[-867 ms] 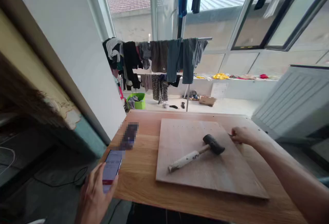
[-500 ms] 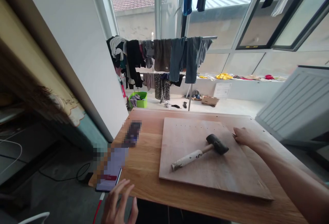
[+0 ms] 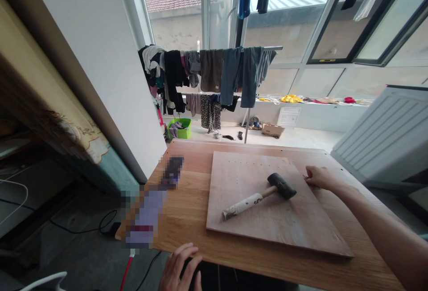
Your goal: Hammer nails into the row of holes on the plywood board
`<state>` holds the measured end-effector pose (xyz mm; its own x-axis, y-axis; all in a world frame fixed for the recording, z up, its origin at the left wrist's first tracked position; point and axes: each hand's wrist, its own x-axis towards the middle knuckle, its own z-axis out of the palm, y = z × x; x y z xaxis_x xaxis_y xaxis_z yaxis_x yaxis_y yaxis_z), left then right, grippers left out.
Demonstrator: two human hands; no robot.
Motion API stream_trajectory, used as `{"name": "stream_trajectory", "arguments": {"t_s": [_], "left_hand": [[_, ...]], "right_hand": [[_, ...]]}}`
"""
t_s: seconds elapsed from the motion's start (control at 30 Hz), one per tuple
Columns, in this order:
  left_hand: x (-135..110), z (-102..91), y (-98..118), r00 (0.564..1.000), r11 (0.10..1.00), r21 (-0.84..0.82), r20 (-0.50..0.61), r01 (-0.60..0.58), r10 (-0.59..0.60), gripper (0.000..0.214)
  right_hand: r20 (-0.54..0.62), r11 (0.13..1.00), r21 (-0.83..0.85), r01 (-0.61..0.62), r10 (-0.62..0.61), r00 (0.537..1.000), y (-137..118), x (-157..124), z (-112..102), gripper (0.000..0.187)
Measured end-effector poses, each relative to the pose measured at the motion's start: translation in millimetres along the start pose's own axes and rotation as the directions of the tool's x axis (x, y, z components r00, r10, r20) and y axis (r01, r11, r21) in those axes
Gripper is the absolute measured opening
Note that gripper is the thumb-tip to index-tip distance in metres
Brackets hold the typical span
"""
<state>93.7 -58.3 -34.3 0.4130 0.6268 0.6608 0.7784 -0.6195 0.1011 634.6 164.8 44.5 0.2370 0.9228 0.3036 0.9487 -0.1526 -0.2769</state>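
Observation:
A mallet (image 3: 281,186) with a black head and a worn white-wrapped handle lies across a square wooden board (image 3: 240,179). The board rests flat on the wooden table (image 3: 185,219) and has rows of small holes or marks near its far side. My right hand (image 3: 319,178) is just beyond the board's right edge, its fingers pinched together on something small and thin that I cannot make out. At the table's front edge is my left hand (image 3: 182,264), fingers spread and holding nothing.
On the table's left side lie a blurred-out phone-like device (image 3: 147,215) with a red cable (image 3: 126,273) and a dark pixelated item (image 3: 173,170). Behind the table stands a rack of hanging clothes (image 3: 230,75), with a green basket (image 3: 182,129) on the floor.
My left hand has moved right along the table's front edge, away from the phone-like device. My right hand has shifted slightly, its fingers still pinched. The mallet and board stay in place.

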Motion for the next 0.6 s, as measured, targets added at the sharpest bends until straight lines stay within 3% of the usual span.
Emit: {"name": "stream_trajectory", "arguments": {"t_s": [0.1, 0.2, 0.33, 0.47, 0.6], "left_hand": [[-1.4, -1.3, -2.8, 1.0, 0.999, -0.018, 0.005, 0.03, -0.03, 0.033], [-3.9, 0.3, -5.5, 0.999, 0.998, -0.032, 0.003, 0.046, -0.046, 0.031], [-7.6, 4.6, -8.3, 0.999, 0.998, -0.05, -0.008, 0.033, -0.033, 0.028], [-6.2, 5.8, -9.7, 0.999, 0.996, -0.08, -0.019, 0.044, -0.046, 0.025], [-1.6, 4.9, -9.7, 0.999, 0.996, -0.083, -0.018, 0.028, -0.029, 0.024]], "right_hand": [[0.284, 0.994, -0.094, -0.053, 0.078, 0.956, 0.1, -6.6, -3.3, 0.028], [0.394, 0.985, -0.163, -0.065, 0.125, 0.91, -3.5, -7.3, -11.4, 0.029], [0.369, 0.986, -0.165, -0.019, 0.08, 0.926, -18.8, 5.5, -30.2, 0.026], [0.296, 0.989, -0.028, 0.144, -0.129, 0.946, -62.3, 16.4, -38.1, 0.009], [0.282, 0.909, 0.183, 0.374, -0.413, 0.866, -133.4, 4.3, -14.5, 0.007]]}}
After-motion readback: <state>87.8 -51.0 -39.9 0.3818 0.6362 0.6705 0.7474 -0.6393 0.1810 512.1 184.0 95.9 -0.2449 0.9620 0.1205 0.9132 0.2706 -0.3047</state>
